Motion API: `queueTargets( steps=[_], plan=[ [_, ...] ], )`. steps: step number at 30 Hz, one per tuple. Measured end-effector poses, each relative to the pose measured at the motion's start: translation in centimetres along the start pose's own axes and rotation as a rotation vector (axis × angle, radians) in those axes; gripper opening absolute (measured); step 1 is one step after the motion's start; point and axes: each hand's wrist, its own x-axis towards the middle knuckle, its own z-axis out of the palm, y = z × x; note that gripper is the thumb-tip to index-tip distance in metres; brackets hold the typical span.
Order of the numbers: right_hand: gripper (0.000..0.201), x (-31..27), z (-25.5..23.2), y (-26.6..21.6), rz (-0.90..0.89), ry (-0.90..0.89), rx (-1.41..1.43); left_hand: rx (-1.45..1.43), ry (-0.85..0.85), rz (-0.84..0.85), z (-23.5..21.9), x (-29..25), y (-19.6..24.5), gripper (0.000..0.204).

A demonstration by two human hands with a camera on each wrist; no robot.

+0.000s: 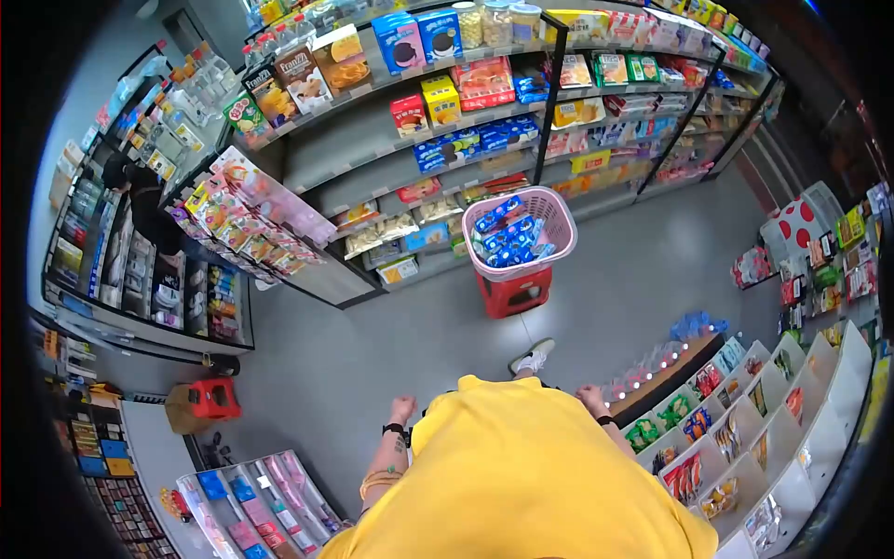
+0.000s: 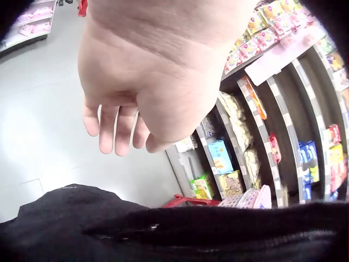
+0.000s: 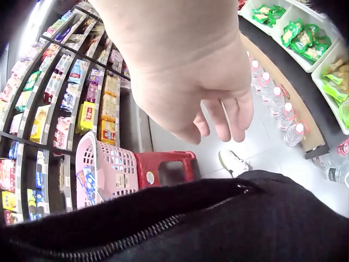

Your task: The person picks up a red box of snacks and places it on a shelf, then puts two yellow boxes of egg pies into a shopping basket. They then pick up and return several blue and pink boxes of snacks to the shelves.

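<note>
My left hand (image 1: 402, 408) hangs beside the yellow shirt, holding nothing. In the left wrist view that hand (image 2: 144, 87) has its fingers loosely bent over the floor. On the other side of the body hangs my right hand (image 1: 591, 401), likewise holding nothing. Its relaxed fingers (image 3: 221, 117) show above the dark trousers in the right wrist view. Ahead of the body, a pink plastic basket (image 1: 564, 228) stands on a red stool (image 1: 515, 296). Several blue snack packs (image 1: 510, 240) lie in the basket, out of reach of both hands.
Curved shelves (image 1: 317, 168) of boxed and bagged snacks stand beyond the basket. To the right are slanted bins (image 1: 680, 475) of small packets and a row of bottles (image 3: 277, 101). A low rack (image 1: 270, 508) stands at lower left. Another person (image 1: 149, 205) is among the left shelves.
</note>
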Motion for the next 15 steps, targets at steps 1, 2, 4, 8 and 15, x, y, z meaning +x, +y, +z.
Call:
queueTargets(
  steps=[1,2,4,8,15],
  plan=[
    [0.013,-1.0,-0.1,-0.3,-0.007,-0.030,-0.019,0.034,-0.008,-0.017,-0.3,-1.5,-0.1,0.021],
    [0.012,-1.8,-0.2,-0.7,-0.016,-0.062,-0.039,0.066,-0.016,-0.034,-0.4,-2.6,0.0,0.021],
    [0.009,-3.2,-0.2,-1.5,-0.021,-0.086,-0.044,0.048,-0.025,-0.043,-0.6,-3.5,-1.9,0.021],
    [0.007,-4.3,-0.4,-2.3,0.029,-0.064,0.032,-0.071,0.023,-0.063,-0.7,-7.0,-3.7,0.021],
    [0.012,-3.1,-2.3,-1.2,0.107,-0.005,0.167,-0.176,-0.063,-0.171,-1.3,-10.3,-4.3,0.016]
  ],
)
